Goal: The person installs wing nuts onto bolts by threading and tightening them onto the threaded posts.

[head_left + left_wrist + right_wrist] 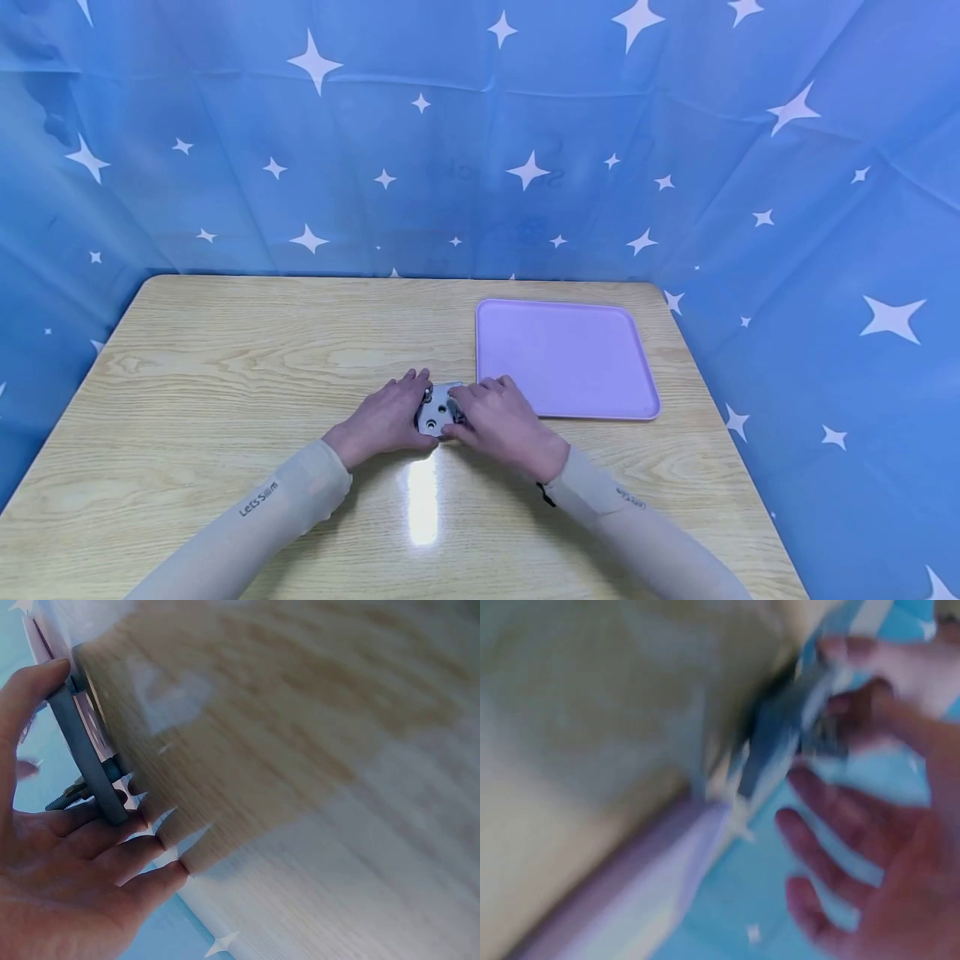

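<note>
A grey metal plate (432, 416) with round holes lies low over the table between both hands. My left hand (386, 419) grips its left side, the thumb at the near edge and the fingers at the far edge. Seen edge-on in the left wrist view, the plate (84, 746) has a threaded bolt (66, 795) standing out from it. My right hand (501, 423) is at the plate's right side, thumb and forefinger around a small dark metal part (456, 411). Blur in the right wrist view hides this part's exact shape; the other right fingers are loosely bent.
A shallow purple tray (566, 358) lies right behind my right hand, its near left corner close to the fingers. The wood-grain table (262, 350) reaches back to a blue curtain (450, 133) with white stars. Light glares on the tabletop in front of the plate.
</note>
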The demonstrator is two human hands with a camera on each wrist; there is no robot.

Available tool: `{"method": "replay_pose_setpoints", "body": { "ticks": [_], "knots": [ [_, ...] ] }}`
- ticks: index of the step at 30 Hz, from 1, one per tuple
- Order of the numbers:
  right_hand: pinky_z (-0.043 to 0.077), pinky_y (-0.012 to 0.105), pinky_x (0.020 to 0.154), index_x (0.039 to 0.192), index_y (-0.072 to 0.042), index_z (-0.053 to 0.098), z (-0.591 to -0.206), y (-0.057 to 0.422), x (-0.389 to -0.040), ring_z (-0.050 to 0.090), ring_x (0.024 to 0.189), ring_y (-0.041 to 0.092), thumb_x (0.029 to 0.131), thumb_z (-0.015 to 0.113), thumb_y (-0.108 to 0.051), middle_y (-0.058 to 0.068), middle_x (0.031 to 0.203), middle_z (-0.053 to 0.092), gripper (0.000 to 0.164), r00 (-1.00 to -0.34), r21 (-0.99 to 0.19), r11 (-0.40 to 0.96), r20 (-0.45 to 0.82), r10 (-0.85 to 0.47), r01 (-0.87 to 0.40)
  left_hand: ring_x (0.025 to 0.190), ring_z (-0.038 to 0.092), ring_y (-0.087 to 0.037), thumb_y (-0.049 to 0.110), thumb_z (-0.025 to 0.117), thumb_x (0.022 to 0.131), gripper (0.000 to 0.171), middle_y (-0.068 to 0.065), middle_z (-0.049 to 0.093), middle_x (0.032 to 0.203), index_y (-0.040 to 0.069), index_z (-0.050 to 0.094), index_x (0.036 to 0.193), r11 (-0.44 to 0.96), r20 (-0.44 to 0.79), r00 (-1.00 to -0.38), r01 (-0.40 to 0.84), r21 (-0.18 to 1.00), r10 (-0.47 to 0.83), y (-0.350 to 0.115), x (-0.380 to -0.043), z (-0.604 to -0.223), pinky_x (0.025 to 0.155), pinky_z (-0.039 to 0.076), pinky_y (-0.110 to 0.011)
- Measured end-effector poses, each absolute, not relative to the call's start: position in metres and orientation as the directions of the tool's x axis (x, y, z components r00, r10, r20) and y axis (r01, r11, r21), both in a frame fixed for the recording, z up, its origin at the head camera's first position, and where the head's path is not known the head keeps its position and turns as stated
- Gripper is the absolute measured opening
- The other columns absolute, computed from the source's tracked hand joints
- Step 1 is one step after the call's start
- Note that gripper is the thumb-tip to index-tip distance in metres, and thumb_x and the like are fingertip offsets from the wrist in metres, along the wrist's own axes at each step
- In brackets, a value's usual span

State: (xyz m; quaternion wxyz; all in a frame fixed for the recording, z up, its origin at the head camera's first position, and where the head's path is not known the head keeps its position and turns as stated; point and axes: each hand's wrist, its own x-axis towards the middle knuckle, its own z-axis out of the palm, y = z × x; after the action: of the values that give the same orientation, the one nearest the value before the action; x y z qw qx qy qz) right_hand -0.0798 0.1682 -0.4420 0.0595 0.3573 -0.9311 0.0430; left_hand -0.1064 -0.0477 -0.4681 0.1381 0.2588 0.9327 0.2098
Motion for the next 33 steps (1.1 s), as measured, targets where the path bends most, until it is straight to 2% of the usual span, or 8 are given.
{"method": "replay_pose_setpoints", "body": {
  "ticks": [2,4,7,11,20,25,30,33],
  "knots": [
    [0.054,0.04,0.087,0.13,-0.015,0.068,-0.437,0.175,-0.083,0.065,0.11,0.021,0.094,0.076,-0.041,0.0,0.119,0.072,0.044,-0.677,0.023,0.682,0.098,-0.729,-0.731,0.147,0.039,-0.043,0.043,0.088,0.076,0.102,-0.029,0.042,0.157,-0.008,0.043,0.151,0.779,-0.152,-0.828,0.423,0.463,0.54,-0.048,-0.106,-0.468,0.118,0.037,-0.056],
    [0.052,0.04,0.094,0.136,-0.019,0.066,-0.432,0.181,-0.086,0.059,0.125,0.02,0.094,0.078,-0.031,-0.004,0.133,0.067,0.046,-0.604,0.074,0.607,0.061,-0.795,-0.791,0.147,0.039,-0.042,0.043,0.088,0.076,0.102,-0.029,0.042,0.157,-0.008,0.042,0.151,0.781,-0.157,-0.829,0.418,0.465,0.537,-0.048,-0.107,-0.468,0.118,0.037,-0.056],
    [0.051,0.038,0.092,0.136,-0.023,0.067,-0.427,0.186,-0.09,0.055,0.131,0.017,0.093,0.078,-0.02,-0.009,0.139,0.064,0.045,-0.519,0.136,0.52,0.04,-0.854,-0.844,0.148,0.038,-0.042,0.043,0.089,0.076,0.103,-0.029,0.042,0.157,-0.008,0.041,0.152,0.783,-0.168,-0.83,0.406,0.471,0.532,-0.048,-0.107,-0.468,0.119,0.036,-0.056],
    [0.051,0.036,0.089,0.132,-0.025,0.07,-0.426,0.187,-0.093,0.057,0.129,0.015,0.094,0.077,-0.017,-0.012,0.136,0.065,0.04,-0.479,0.167,0.478,0.036,-0.877,-0.863,0.148,0.038,-0.041,0.043,0.088,0.076,0.102,-0.029,0.041,0.157,-0.007,0.042,0.152,0.786,-0.173,-0.83,0.403,0.469,0.53,-0.048,-0.108,-0.469,0.119,0.036,-0.056],
    [0.05,0.033,0.088,0.123,-0.027,0.074,-0.427,0.184,-0.094,0.059,0.124,0.012,0.096,0.073,-0.013,-0.015,0.128,0.069,0.03,-0.482,0.17,0.479,0.027,-0.876,-0.861,0.148,0.038,-0.041,0.043,0.088,0.076,0.103,-0.028,0.041,0.157,-0.007,0.041,0.152,0.786,-0.181,-0.829,0.4,0.47,0.53,-0.047,-0.108,-0.467,0.119,0.037,-0.056],
    [0.048,0.029,0.083,0.111,-0.026,0.075,-0.43,0.181,-0.092,0.06,0.111,0.011,0.093,0.076,-0.016,-0.015,0.116,0.071,0.021,-0.51,0.185,0.509,0.048,-0.859,-0.84,0.149,0.037,-0.04,0.044,0.088,0.077,0.103,-0.027,0.04,0.159,-0.007,0.04,0.153,0.789,-0.185,-0.831,0.394,0.472,0.525,-0.047,-0.107,-0.468,0.12,0.035,-0.055],
    [0.046,0.03,0.077,0.1,-0.022,0.074,-0.439,0.175,-0.091,0.062,0.098,0.014,0.093,0.077,-0.024,-0.01,0.101,0.072,0.007,-0.555,0.164,0.572,0.138,-0.82,-0.804,0.148,0.038,-0.041,0.044,0.088,0.076,0.104,-0.028,0.041,0.158,-0.007,0.04,0.153,0.788,-0.175,-0.833,0.398,0.469,0.524,-0.047,-0.107,-0.469,0.118,0.037,-0.057],
    [0.044,0.031,0.07,0.093,-0.02,0.074,-0.446,0.171,-0.089,0.063,0.087,0.016,0.094,0.077,-0.026,-0.008,0.091,0.072,0.007,-0.59,0.137,0.62,0.209,-0.78,-0.772,0.147,0.039,-0.042,0.044,0.088,0.076,0.103,-0.028,0.041,0.157,-0.007,0.041,0.152,0.787,-0.165,-0.834,0.405,0.465,0.526,-0.047,-0.107,-0.469,0.117,0.038,-0.057]
  ]
}}
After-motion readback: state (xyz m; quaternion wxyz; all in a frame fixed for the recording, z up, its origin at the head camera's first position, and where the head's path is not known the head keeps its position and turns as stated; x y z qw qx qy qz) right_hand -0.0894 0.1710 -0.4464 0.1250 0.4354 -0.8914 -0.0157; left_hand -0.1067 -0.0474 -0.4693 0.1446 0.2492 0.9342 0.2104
